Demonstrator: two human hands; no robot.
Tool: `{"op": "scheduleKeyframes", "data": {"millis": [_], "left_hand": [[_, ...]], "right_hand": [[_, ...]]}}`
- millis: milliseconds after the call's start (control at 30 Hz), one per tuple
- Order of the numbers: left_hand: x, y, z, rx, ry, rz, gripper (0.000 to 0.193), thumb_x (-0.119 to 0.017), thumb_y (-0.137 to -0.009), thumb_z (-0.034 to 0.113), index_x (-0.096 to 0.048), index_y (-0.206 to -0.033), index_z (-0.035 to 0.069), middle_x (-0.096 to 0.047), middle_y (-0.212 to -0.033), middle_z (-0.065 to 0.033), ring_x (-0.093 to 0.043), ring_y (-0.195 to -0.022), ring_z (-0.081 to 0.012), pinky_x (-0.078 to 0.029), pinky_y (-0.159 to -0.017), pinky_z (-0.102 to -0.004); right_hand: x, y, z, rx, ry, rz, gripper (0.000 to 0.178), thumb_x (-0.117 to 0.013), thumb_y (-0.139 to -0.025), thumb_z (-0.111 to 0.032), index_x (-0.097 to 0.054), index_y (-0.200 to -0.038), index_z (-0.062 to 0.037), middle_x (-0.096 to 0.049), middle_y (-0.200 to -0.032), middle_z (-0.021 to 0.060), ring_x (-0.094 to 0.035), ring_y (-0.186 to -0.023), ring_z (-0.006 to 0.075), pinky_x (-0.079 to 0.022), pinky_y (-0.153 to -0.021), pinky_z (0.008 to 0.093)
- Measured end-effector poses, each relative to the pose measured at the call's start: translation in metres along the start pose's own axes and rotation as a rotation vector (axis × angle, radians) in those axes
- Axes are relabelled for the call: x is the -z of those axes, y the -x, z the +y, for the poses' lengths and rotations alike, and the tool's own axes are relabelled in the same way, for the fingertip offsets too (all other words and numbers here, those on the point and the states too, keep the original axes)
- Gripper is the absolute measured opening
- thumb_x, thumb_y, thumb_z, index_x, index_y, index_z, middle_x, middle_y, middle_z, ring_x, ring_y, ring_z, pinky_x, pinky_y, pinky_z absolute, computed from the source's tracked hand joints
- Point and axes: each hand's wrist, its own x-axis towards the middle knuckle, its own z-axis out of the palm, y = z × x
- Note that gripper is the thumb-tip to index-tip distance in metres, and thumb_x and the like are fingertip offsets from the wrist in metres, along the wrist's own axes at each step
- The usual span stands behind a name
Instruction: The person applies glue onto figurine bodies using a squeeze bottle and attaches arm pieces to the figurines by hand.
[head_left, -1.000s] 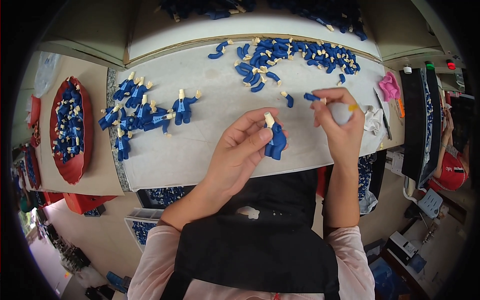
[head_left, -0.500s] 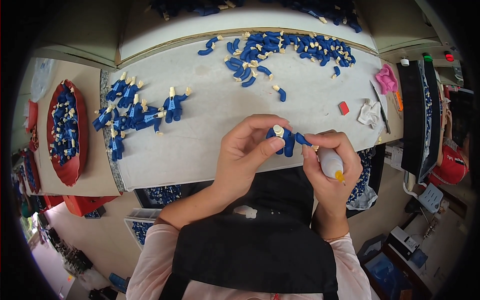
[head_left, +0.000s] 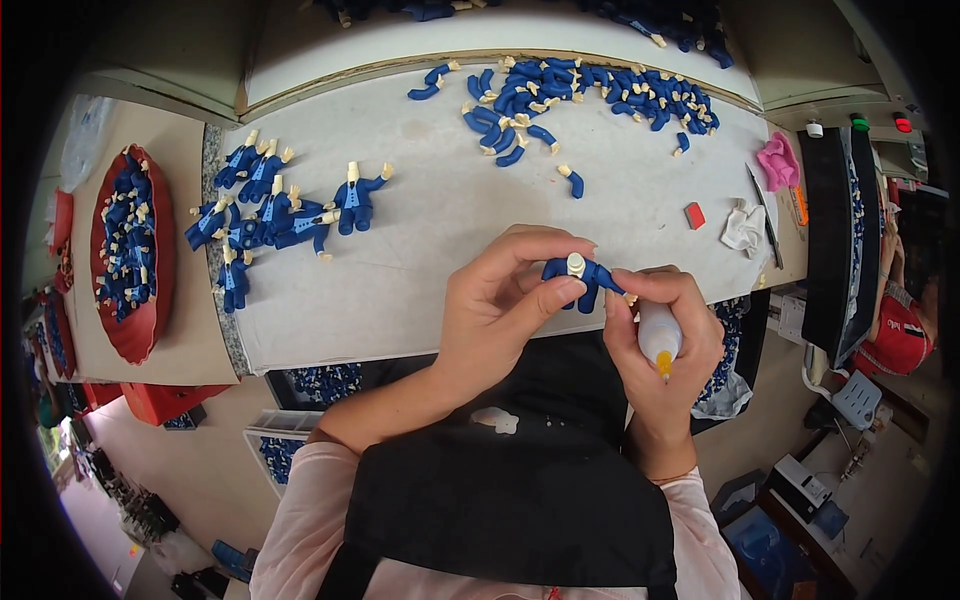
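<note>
My left hand (head_left: 495, 312) pinches a small blue figurine body (head_left: 588, 298) by its side, between thumb and fingers. The body has a cream neck and no head. Against its shoulder on the right, my right hand (head_left: 692, 350) holds a curved blue figurine arm (head_left: 606, 279) with a cream hand, gripped by thumb and forefinger. Tucked in the same palm is a white squeeze bottle (head_left: 657, 328), its yellow nozzle pointing down toward me. Both hands are above the near edge of the white-covered table (head_left: 430, 270).
A pile of loose blue arms (head_left: 545, 85) lies at the back. Several headless figurines (head_left: 275, 215) are at the left, beside a red tray (head_left: 165, 300) of more parts. At the right lie a red block (head_left: 695, 215), a crumpled white cloth (head_left: 743, 228), a pink cloth (head_left: 777, 162) and a dark thin tool (head_left: 765, 215).
The blue arm, apart from the body's shoulder before, now meets it. The bottle in my right hand has tipped so its nozzle points more straight down. The view has shifted slightly.
</note>
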Motion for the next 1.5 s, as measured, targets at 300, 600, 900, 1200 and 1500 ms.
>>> {"op": "scheduleKeyframes", "data": {"millis": [300,600,900,1200,1500], "left_hand": [[0.003,0.000,-0.002,-0.148,-0.149,-0.021,0.023,-0.055,-0.077,-0.004,-0.055,-0.100,-0.002,-0.053,-0.099,-0.0095,-0.053,-0.089,-0.0133,-0.045,-0.074,-0.0236],[0.002,0.001,0.000,-0.131,-0.127,-0.002,0.022,-0.056,-0.074,-0.006,-0.055,-0.095,-0.001,-0.054,-0.098,-0.0132,-0.055,-0.088,-0.0179,-0.047,-0.073,-0.0246],[0.001,0.001,0.001,-0.361,-0.399,0.061,0.019,-0.061,-0.070,-0.005,-0.061,-0.087,0.000,-0.059,-0.090,-0.0117,-0.058,-0.082,-0.0199,-0.047,-0.068,-0.0253],[0.001,0.003,0.001,-0.322,-0.450,0.047,0.019,-0.062,-0.070,-0.003,-0.062,-0.088,0.001,-0.059,-0.088,-0.0110,-0.059,-0.077,-0.0187,-0.047,-0.064,-0.0243],[-0.002,-0.001,-0.006,-0.226,-0.403,0.166,0.019,-0.059,-0.073,-0.004,-0.060,-0.092,-0.001,-0.059,-0.086,-0.0103,-0.057,-0.071,-0.0137,-0.046,-0.060,-0.0234]], "right_hand": [[0.002,-0.001,-0.005,-0.010,0.010,-0.025,0.016,-0.060,-0.066,0.009,-0.055,-0.079,0.0019,-0.055,-0.067,0.0068,-0.049,-0.056,0.0087,-0.037,-0.053,0.0179],[-0.001,0.000,-0.002,0.162,0.104,-0.038,0.026,-0.063,-0.061,0.009,-0.055,-0.084,0.0012,-0.054,-0.069,0.0115,-0.053,-0.054,0.0213,-0.042,-0.050,0.0272],[0.001,-0.001,-0.007,0.134,0.070,-0.041,0.025,-0.062,-0.062,0.009,-0.055,-0.085,0.0018,-0.054,-0.068,0.0114,-0.052,-0.054,0.0230,-0.042,-0.050,0.0284],[0.005,-0.004,0.000,0.192,0.079,-0.115,0.023,-0.060,-0.061,0.010,-0.054,-0.082,0.0025,-0.052,-0.067,0.0121,-0.052,-0.058,0.0257,-0.041,-0.051,0.0302],[0.000,-0.011,0.007,-0.070,0.019,-0.215,0.015,-0.059,-0.066,0.005,-0.053,-0.079,0.0013,-0.053,-0.069,0.0125,-0.054,-0.061,0.0266,-0.042,-0.054,0.0302]]}}
